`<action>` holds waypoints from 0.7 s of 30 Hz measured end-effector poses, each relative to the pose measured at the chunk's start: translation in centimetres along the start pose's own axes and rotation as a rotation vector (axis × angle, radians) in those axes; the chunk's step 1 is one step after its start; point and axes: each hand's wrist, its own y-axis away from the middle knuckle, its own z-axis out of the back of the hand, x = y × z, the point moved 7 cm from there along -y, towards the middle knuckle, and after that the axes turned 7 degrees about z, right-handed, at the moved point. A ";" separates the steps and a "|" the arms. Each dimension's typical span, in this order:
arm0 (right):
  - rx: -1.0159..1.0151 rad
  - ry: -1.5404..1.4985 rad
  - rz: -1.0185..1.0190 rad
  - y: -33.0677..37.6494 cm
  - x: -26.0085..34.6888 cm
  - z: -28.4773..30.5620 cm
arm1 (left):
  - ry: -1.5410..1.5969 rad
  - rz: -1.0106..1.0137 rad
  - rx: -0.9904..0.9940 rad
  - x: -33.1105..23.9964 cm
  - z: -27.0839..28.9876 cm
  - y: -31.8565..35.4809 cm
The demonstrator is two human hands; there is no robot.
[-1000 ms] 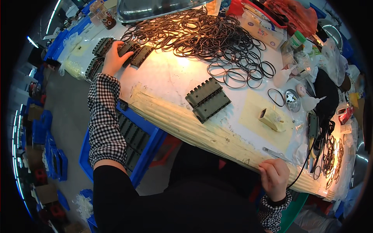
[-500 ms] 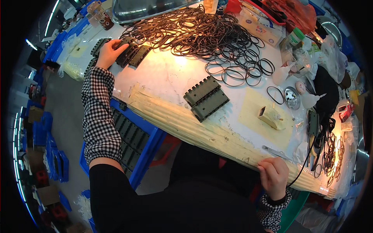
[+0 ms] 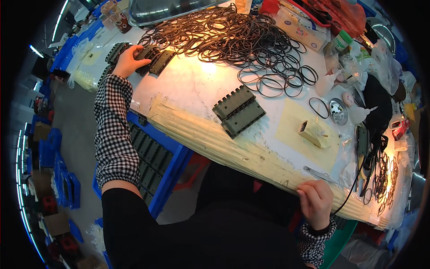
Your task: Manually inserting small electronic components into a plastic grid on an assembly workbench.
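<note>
At the far left of the table, my left hand (image 3: 127, 62) is closed round a dark green plastic part (image 3: 144, 55), thumb on the near side and fingers on the far side. Beside it lies another ribbed green part (image 3: 161, 62), and more sit left of the hand, partly hidden by it. Two similar green pieces (image 3: 239, 111) lie side by side at the middle of the table. My right hand (image 3: 317, 200) rests at the front edge with fingers curled together; whatever they may hold is hidden.
A heap of black rubber rings (image 3: 242, 38) spreads across the back. A yellowish block (image 3: 313, 133) stands on a pale sheet at right, near a metal dish (image 3: 337, 111) and a loose ring (image 3: 318, 108). Below the left edge, a blue crate (image 3: 168, 179) holds green parts.
My left hand has shifted slightly, and its thumb now sits lower against the green part, further from the fingers. My right hand has stayed in place.
</note>
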 end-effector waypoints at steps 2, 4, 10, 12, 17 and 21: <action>0.002 -0.003 -0.001 0.0 0.0 0.0 | 0.036 0.001 -0.010 0.5 -0.1 -0.2; 0.008 -0.005 -0.002 0.0 0.0 0.1 | 0.091 0.013 0.003 1.5 -0.3 -0.5; 0.013 -0.001 -0.011 -0.1 -0.1 0.0 | 0.169 0.008 -0.048 3.1 -0.4 -0.2; 0.019 -0.002 -0.011 -0.3 -0.1 -0.1 | 0.239 0.067 -0.036 2.1 0.0 0.5; 0.017 -0.008 0.009 -0.7 0.2 -0.3 | 0.116 -0.025 -0.035 1.4 -0.3 0.6; 0.017 -0.001 0.015 -0.6 0.3 -0.2 | 0.023 -0.063 -0.049 -0.4 -0.2 1.4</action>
